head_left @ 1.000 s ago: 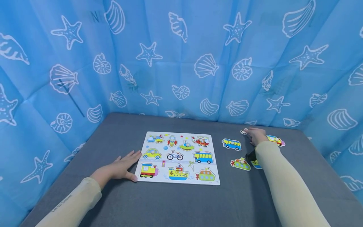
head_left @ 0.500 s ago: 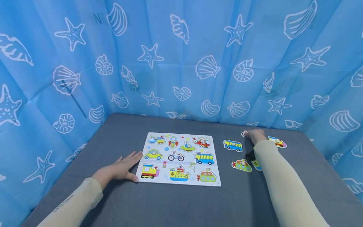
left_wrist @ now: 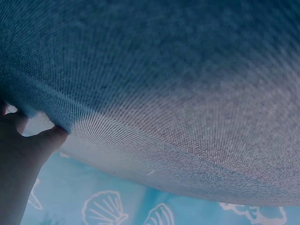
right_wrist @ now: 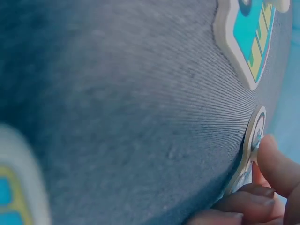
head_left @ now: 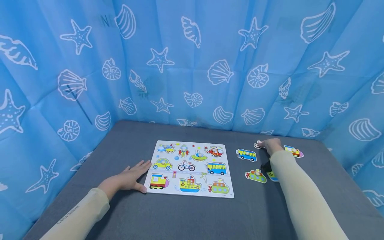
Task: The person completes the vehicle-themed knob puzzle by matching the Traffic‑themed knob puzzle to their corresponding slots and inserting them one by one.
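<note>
- Right wrist view: the right hand (right_wrist: pixel 253 199) has thumb and fingers pinched close together on the knob of the bicycle piece (right_wrist: pixel 257 125). Can't tell whether the piece is flat down or slightly lifted.
- On the head cam that bicycle piece sits by the table's (head_left: pixel 186 216) far edge, over toward the far right corner, partly covered by the fingers.
- Left hand (head_left: pixel 129 177) is spread out with straight fingers, not gripping anything, palm side down on the table. Its thumb and forefinger are at the left edge of the puzzle board (head_left: pixel 174 185).
- Closest to the right hand: bus piece (head_left: pixel 246 155) on the board side, train piece (head_left: pixel 293 151) on the other side, nearer the far right corner.
- Toward the table's near edge from those: submarine piece (head_left: pixel 256 176), and just beside it the ship piece (head_left: pixel 273 176), half hidden by the right sleeve (head_left: pixel 303 193) and a black wrist strap (head_left: pixel 265 166).
- Board lies flat mid-table. Plane, rocket, helicopter, flying saucer and car have knobs showing; bicycle, bus, train, ship and submarine spots are just printed pictures.
- Past the far edge: blue seashell curtain (head_left: pixel 180 80).
</note>
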`<state>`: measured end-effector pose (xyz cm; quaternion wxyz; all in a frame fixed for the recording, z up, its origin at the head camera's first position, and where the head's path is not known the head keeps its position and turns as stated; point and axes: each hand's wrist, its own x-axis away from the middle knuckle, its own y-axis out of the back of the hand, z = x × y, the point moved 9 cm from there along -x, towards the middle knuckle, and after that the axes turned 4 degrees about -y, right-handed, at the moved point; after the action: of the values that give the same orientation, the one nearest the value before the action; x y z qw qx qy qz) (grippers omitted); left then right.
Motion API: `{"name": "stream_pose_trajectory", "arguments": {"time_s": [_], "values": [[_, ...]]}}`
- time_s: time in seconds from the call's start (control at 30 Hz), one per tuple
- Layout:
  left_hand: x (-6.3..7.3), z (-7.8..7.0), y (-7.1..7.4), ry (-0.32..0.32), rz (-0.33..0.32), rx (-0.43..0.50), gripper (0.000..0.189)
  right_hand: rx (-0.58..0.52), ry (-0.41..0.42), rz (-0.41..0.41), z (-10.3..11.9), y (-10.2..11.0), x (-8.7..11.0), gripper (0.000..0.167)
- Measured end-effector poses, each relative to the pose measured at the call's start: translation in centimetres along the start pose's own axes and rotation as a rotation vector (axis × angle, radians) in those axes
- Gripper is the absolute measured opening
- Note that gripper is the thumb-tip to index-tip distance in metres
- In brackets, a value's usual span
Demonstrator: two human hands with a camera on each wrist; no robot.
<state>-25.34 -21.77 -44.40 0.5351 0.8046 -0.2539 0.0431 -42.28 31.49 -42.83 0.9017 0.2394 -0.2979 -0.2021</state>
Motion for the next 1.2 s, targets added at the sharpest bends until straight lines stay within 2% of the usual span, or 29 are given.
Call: {"name": "stream_pose_trajectory", "arguments": {"time_s": [0.07, 0.23, 0.33, 0.67, 0.93, 1.2], "values": [[0.0, -0.1, 0.0, -0.004, 0.001, 0.0, 0.11, 0.014, 0.031, 0.001, 0.2, -0.1, 0.0, 0.067], [-0.1, 0.0, -0.1, -0.001, 0.004, -0.006, 0.11, 0.062, 0.15, -0.003, 1.4, -0.3, 0.2, 0.034], [-0.1, 0.1, -0.1, 0.0, 0.008, -0.007, 0.11, 0.073, 0.207, 0.013, 2.0, -0.4, 0.6, 0.025], [-0.1, 0.1, -0.2, -0.01, 0.012, 0.015, 0.11, 0.146, 0.358, 0.183, 3.2, -1.3, 4.5, 0.036], [-0.1, 0.1, -0.2, -0.012, 0.006, 0.017, 0.11, 0.157, 0.455, 0.233, 3.6, -1.9, 7.4, 0.035], [-0.2, 0.3, -0.2, -0.007, 0.0, 0.003, 0.111, 0.175, 0.48, 0.243, 3.9, -2.1, 9.3, 0.032]]}}
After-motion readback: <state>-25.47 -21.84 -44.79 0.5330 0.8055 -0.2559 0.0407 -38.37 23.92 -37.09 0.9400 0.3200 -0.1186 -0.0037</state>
